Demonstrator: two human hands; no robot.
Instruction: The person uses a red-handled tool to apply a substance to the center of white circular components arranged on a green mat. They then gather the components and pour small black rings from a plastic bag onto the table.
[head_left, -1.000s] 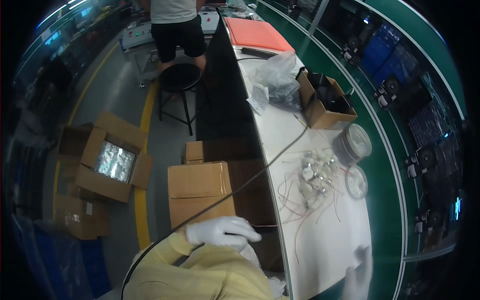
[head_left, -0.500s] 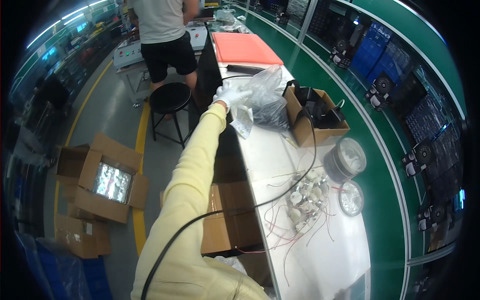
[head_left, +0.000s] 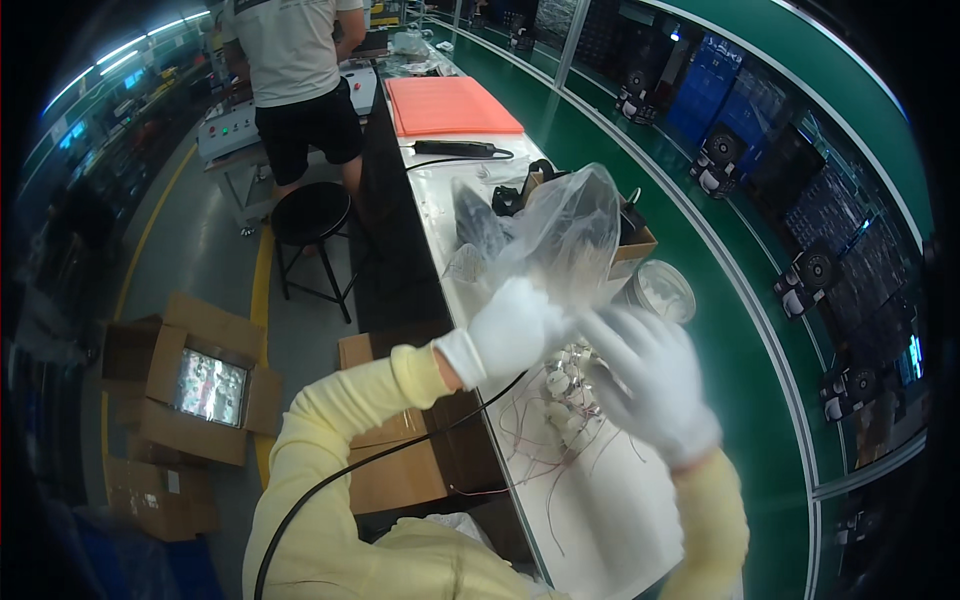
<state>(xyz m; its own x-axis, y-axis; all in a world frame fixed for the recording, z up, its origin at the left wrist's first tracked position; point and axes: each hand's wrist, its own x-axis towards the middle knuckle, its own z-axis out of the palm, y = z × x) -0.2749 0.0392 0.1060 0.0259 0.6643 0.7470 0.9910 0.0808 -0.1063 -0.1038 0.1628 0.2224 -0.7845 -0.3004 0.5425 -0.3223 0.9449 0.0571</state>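
Note:
My left hand (head_left: 512,332), in a white glove, is closed on the near edge of a clear plastic bag (head_left: 578,225) above the white bench. Dark contents show through the far left part of the bag. My right hand (head_left: 648,375), also gloved and somewhat blurred, is beside it with fingers stretched toward the bag's near edge and nothing visible in its grasp. Under and between my hands lies a heap of small whitish round parts (head_left: 565,395) with thin reddish wires, partly covered by the right hand.
Behind the bag stands a cardboard box (head_left: 637,247) with black items; a clear round tub (head_left: 665,290) is nearer. Farther off lie a black bar-shaped device (head_left: 455,149) and orange sheets (head_left: 455,105). A black cable (head_left: 390,447) crosses my left arm. A person (head_left: 295,80) stands beyond a stool (head_left: 312,212).
My left hand has drawn the bag toward me, lifting and spreading it over the bench. My right hand has come into view from the lower right. The view has shifted slightly.

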